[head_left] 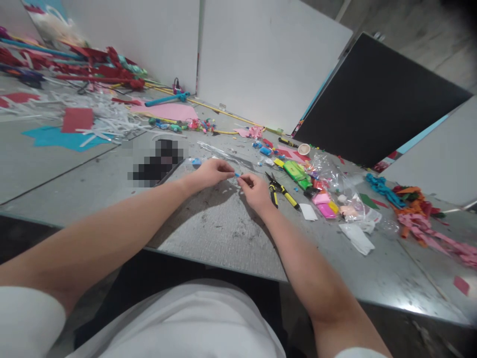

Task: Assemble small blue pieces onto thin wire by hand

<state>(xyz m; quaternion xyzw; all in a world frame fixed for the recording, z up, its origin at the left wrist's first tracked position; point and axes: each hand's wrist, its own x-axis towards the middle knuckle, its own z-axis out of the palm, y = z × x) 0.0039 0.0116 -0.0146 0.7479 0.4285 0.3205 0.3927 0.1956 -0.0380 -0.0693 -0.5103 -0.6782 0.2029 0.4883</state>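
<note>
Basically tiny blue piece (237, 174) – light, soft-looking – pinched between left hand (213, 172) and right hand (254, 191) fingertips; best gripped at ends.

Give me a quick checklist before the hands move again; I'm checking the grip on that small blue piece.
1. Small blue piece pinched between both hands: ok.
2. Left hand fingers closed on it: ok.
3. Right hand fingers closed on it: ok.
4. Yellow-handled pliers apart from right hand: cannot tell, very close.
5. Grey table bare under hands: ok.
6. Piece's shape: cannot tell, too small.
</note>
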